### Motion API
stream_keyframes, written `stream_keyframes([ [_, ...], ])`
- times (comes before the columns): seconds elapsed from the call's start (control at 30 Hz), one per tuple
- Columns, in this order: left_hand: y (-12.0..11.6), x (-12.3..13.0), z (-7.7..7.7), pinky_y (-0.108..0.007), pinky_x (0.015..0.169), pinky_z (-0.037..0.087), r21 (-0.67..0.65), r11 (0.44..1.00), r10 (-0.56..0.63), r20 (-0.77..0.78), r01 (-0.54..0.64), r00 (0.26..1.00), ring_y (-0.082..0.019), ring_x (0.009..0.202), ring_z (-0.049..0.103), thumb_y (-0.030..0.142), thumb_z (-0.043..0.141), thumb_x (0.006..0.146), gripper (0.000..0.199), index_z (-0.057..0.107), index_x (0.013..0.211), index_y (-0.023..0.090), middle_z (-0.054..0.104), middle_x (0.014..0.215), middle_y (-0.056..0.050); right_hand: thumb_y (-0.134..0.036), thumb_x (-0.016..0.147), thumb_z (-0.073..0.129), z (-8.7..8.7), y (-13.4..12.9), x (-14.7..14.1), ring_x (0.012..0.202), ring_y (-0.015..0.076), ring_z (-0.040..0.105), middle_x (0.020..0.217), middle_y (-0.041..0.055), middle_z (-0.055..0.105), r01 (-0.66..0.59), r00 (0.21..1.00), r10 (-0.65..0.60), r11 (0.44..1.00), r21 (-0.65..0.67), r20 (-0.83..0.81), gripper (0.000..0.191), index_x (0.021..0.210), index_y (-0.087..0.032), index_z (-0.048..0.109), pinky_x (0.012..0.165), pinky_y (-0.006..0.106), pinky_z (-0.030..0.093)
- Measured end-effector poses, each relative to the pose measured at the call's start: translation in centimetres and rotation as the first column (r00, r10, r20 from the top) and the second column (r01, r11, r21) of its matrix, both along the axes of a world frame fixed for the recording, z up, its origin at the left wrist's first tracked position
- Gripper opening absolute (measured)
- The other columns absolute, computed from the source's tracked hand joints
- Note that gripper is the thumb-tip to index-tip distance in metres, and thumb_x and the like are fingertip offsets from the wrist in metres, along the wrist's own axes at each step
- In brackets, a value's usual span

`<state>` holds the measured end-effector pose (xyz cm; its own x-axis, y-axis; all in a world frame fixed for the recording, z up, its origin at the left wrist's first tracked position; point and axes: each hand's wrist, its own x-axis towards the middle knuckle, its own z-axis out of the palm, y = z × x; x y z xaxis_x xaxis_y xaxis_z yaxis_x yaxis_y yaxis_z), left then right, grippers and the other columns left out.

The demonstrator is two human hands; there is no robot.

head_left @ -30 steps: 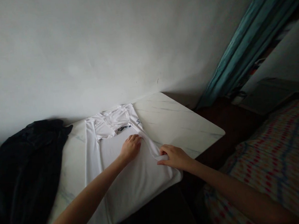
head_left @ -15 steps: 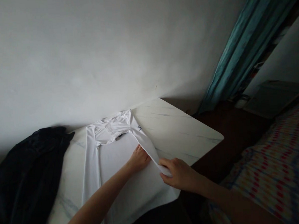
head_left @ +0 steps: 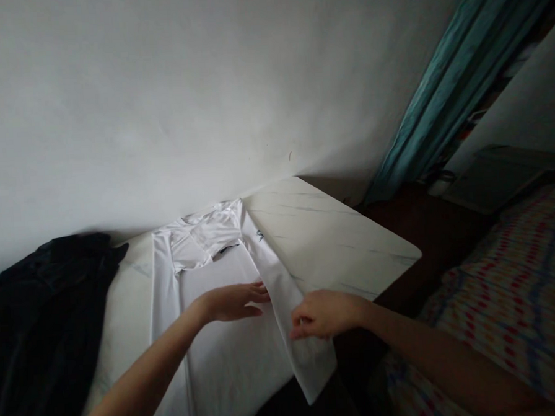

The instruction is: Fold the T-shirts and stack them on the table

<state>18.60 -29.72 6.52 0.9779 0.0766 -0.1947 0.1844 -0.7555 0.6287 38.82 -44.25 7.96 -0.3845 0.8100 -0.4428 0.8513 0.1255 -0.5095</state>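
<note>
The white shirt [head_left: 229, 353] lies spread on the bench, beneath and between the person's two hands, and from where I stand the arranging looks partly done. The sleeve [head_left: 276, 282] close to the right hand runs down lengthwise, fairly smooth, and the long strip [head_left: 164, 301] on the far side of the left hand is also straight. What seems left is the upper part, beyond both hands, which sits rumpled and gathered, and the sleeve's end, which hangs past the bench edge on the near side of the right hand. No compact bundle is made; the body stays broad and mostly flat.

The cloth looks thin, with a small dark mark on the sleeve beyond the right hand. A dark patch shows under the rumpled part; I can't tell whether it is print.

The left hand [head_left: 238, 301] is released, fingers stretched out, their tips at the sleeve's inner edge. The right hand [head_left: 327, 314] curls over the sleeve; whether it pinches any cloth, I can't tell.

Around them, the marbled bench [head_left: 344, 235] reaches out beyond the right hand, and a black cloth [head_left: 46, 319] lies heaped well to the left of the left hand.
</note>
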Motion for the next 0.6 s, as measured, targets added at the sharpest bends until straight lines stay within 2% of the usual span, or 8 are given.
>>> stream_keyframes([
  [0.07,2.7,-0.3,1.2,-0.028,0.094,0.048,-0.034,0.996,0.084,-0.078,-0.087,0.993,-0.017,0.104,0.068,0.032,0.055,0.091,0.023,0.074,0.104,0.034,0.075,0.107,0.002,-0.039,0.096,0.05,-0.1,3.4,0.6,0.067,0.0164,0.066,0.071,0.0014,0.071,0.129,0.991,-0.134,0.979,0.159,0.023,0.031,0.086,-0.021,0.073,0.062,0.024,0.042],
  [0.17,7.4,0.6,1.5,-0.027,0.086,0.048,0.228,0.939,0.278,-0.062,-0.258,0.958,-0.018,0.092,0.069,0.031,0.05,0.093,0.024,0.074,0.097,0.03,0.076,0.099,0.0,-0.027,0.097,0.047,-1.9,9.5,0.4,0.101,0.021,0.066,0.111,0.0098,0.071,0.289,0.942,-0.336,0.829,0.478,0.012,0.027,0.109,-0.018,0.069,0.085,0.028,0.046],
  [0.23,10.7,1.6,0.9,-0.03,0.091,0.046,0.449,0.792,0.454,0.02,-0.414,0.891,-0.021,0.1,0.067,0.029,0.049,0.093,0.025,0.072,0.103,0.026,0.074,0.107,-0.004,-0.023,0.097,0.047,-3.6,13.6,-0.2,0.123,0.0234,0.055,0.134,0.0157,0.059,0.287,0.935,-0.354,0.768,0.573,0.006,0.035,0.129,-0.013,0.059,0.1,0.032,0.041],
  [0.3,13.6,2.3,0.2,-0.035,0.095,0.046,0.594,0.586,0.614,0.119,-0.552,0.78,-0.025,0.111,0.062,0.029,0.049,0.093,0.029,0.066,0.115,0.021,0.068,0.119,-0.01,-0.024,0.098,0.046,-5.2,17.2,-0.8,0.137,0.0253,0.041,0.149,0.0196,0.042,0.253,0.938,-0.344,0.75,0.611,0.034,0.045,0.14,-0.008,0.048,0.111,0.035,0.032],
  [0.37,16.1,2.3,-0.5,-0.04,0.094,0.047,0.655,0.398,0.738,0.188,-0.642,0.649,-0.03,0.116,0.058,0.032,0.049,0.093,0.036,0.06,0.123,0.016,0.062,0.126,-0.017,-0.031,0.1,0.043,-6.6,19.7,-1.0,0.145,0.0266,0.027,0.157,0.0192,0.029,0.216,0.944,-0.324,0.756,0.618,0.067,0.051,0.145,-0.007,0.041,0.117,0.039,0.023],
  [0.43,18.0,1.7,-1.2,-0.042,0.09,0.048,0.668,0.264,0.831,0.209,-0.696,0.516,-0.035,0.117,0.057,0.037,0.048,0.093,0.043,0.056,0.125,0.01,0.058,0.128,-0.023,-0.04,0.101,0.039,-7.6,21.1,-0.9,0.148,0.0272,0.019,0.16,0.0164,0.023,0.187,0.95,-0.297,0.778,0.6,0.09,0.057,0.149,-0.01,0.036,0.119,0.043,0.018],
  [0.5,19.4,0.6,-2.0,-0.043,0.088,0.048,0.663,0.206,0.881,0.195,-0.72,0.431,-0.038,0.117,0.055,0.041,0.048,0.092,0.048,0.056,0.123,0.006,0.057,0.127,-0.027,-0.048,0.101,0.035,-8.3,21.7,-0.5,0.148,0.0271,0.017,0.16,0.0143,0.021,0.164,0.956,-0.272,0.802,0.575,0.107,0.06,0.151,-0.014,0.033,0.119,0.046,0.016],
  [0.6,21.2,-1.2,-3.1,-0.045,0.091,0.046,0.641,0.196,0.899,0.185,-0.742,0.398,-0.04,0.12,0.053,0.047,0.052,0.089,0.051,0.059,0.118,0.006,0.057,0.127,-0.028,-0.048,0.1,0.037,-8.5,22.4,0.1,0.146,0.0263,0.026,0.158,0.0128,0.03,0.123,0.962,-0.247,0.779,0.615,0.12,0.056,0.148,-0.019,0.04,0.118,0.047,0.017],
])
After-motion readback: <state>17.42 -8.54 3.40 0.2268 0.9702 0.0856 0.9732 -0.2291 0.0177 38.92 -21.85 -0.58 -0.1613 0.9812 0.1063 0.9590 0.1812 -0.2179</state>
